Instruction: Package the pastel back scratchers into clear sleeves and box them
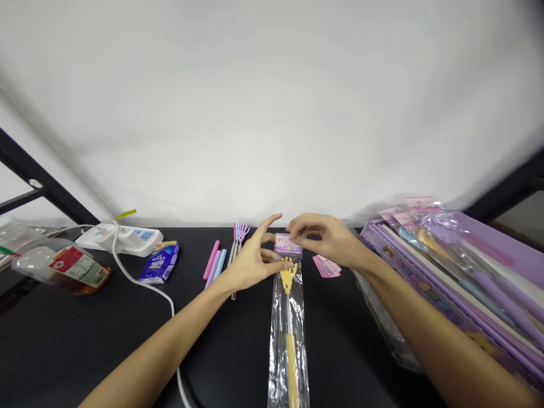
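Note:
A yellow hand-shaped back scratcher (289, 317) lies in a clear plastic sleeve on the black table (85, 340), running toward me. At its far end sits a pink-and-purple header card (287, 243). My left hand (250, 260) pinches the sleeve's top just below the card, with the index finger stretched out above it. From the right, my right hand (329, 238) grips the card with thumb and fingertips. Both hands meet over the scratcher's yellow hand end.
Loose scratchers with pink, purple and blue handles (216, 260) lie left of my hands. A pink card (326, 266) is to the right. A purple box of packaged scratchers (467, 272) fills the right side. Tissue pack (160, 262), power strip (123, 238) with cable, and a bottle (63, 266) sit left.

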A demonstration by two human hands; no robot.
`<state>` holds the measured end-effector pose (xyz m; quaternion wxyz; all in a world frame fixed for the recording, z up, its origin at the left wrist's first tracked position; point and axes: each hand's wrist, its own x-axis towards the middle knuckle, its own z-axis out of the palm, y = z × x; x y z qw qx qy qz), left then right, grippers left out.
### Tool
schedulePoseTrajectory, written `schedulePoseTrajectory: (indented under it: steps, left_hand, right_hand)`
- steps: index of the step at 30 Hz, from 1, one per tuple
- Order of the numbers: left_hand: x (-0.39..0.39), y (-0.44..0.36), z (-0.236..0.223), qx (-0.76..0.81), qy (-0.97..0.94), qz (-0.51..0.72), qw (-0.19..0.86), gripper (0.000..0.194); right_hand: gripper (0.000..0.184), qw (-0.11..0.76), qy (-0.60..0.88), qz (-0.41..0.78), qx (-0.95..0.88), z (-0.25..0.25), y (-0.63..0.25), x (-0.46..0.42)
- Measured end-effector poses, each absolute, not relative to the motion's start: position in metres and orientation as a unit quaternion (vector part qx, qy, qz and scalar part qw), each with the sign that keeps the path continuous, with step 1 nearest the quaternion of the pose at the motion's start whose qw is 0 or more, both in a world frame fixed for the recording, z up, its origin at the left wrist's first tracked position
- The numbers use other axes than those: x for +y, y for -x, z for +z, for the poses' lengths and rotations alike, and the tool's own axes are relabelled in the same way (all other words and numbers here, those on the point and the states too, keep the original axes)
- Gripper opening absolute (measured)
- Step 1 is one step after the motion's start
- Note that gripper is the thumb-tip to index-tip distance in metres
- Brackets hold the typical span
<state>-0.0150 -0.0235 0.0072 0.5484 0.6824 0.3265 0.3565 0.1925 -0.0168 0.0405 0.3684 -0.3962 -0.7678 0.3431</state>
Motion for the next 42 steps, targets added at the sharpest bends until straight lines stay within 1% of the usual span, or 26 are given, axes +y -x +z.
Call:
schedulePoseTrajectory:
  steps: [2,4,8,11,13,15,18,20,22,24,28,31,33,36,37,39,41,42]
  left_hand:
    - [-0.023,0.015,0.007,0.319,-0.678,0.363,0.554,0.092]
    - [-0.022,0.015,0.007,0.322,-0.676,0.364,0.554,0.091]
    - [-0.022,0.015,0.006,0.358,-0.669,0.357,0.544,0.09]
    - [-0.021,0.015,0.005,0.366,-0.666,0.364,0.538,0.086]
    - [-0.019,0.015,0.003,0.368,-0.664,0.38,0.529,0.081]
    - [-0.015,0.015,0.002,0.376,-0.653,0.406,0.517,0.074]
    - [-0.01,0.015,0.001,0.395,-0.625,0.464,0.488,0.065]
    - [-0.007,0.015,0.002,0.41,-0.603,0.516,0.45,0.059]
    - [-0.005,0.013,0.005,0.419,-0.584,0.557,0.415,0.055]
    - [-0.005,0.01,0.009,0.419,-0.578,0.57,0.407,0.056]
    - [-0.005,-0.012,0.019,0.398,-0.588,0.538,0.453,0.063]
    - [-0.008,-0.042,0.022,0.376,-0.622,0.504,0.467,0.06]
    - [-0.011,-0.064,0.022,0.364,-0.665,0.481,0.44,0.06]
    - [-0.019,-0.097,0.02,0.342,-0.724,0.475,0.365,0.066]
    - [-0.022,-0.107,0.019,0.328,-0.744,0.472,0.342,0.063]
    - [-0.03,-0.128,0.019,0.273,-0.801,0.433,0.312,0.048]
    - [-0.039,-0.148,0.019,0.188,-0.868,0.352,0.297,0.036]
    - [-0.044,-0.159,0.019,0.146,-0.895,0.309,0.287,0.034]
  right_hand:
    - [0.011,0.332,0.382,0.36,-0.784,0.042,-0.194,-0.018]
    - [0.014,0.317,0.395,0.376,-0.776,0.041,-0.195,-0.019]
    - [0.014,0.384,0.439,0.362,-0.727,0.034,-0.195,-0.014]
    - [0.029,0.394,0.432,0.379,-0.717,0.03,-0.195,-0.012]
    - [0.032,0.39,0.443,0.391,-0.707,0.028,-0.194,-0.013]
    - [0.032,0.364,0.467,0.419,-0.688,0.027,-0.191,-0.017]
    - [0.033,0.278,0.463,0.514,-0.666,0.028,-0.186,-0.024]
    - [0.028,0.259,0.445,0.543,-0.664,0.03,-0.183,-0.028]
    - [0.022,0.281,0.455,0.513,-0.671,0.031,-0.182,-0.031]
    - [0.018,0.297,0.48,0.477,-0.674,0.033,-0.185,-0.033]
    - [0.019,0.298,0.496,0.473,-0.664,0.043,-0.211,-0.045]
    - [0.023,0.325,0.529,0.444,-0.647,0.06,-0.248,-0.058]
    - [0.027,0.34,0.559,0.409,-0.636,0.073,-0.281,-0.066]
    - [0.031,0.352,0.605,0.347,-0.624,0.086,-0.335,-0.074]
    - [0.032,0.364,0.624,0.322,-0.612,0.087,-0.353,-0.075]
    - [0.033,0.392,0.66,0.268,-0.582,0.084,-0.383,-0.078]
    - [0.03,0.409,0.685,0.23,-0.557,0.077,-0.405,-0.081]
    - [0.028,0.409,0.693,0.22,-0.552,0.072,-0.412,-0.083]
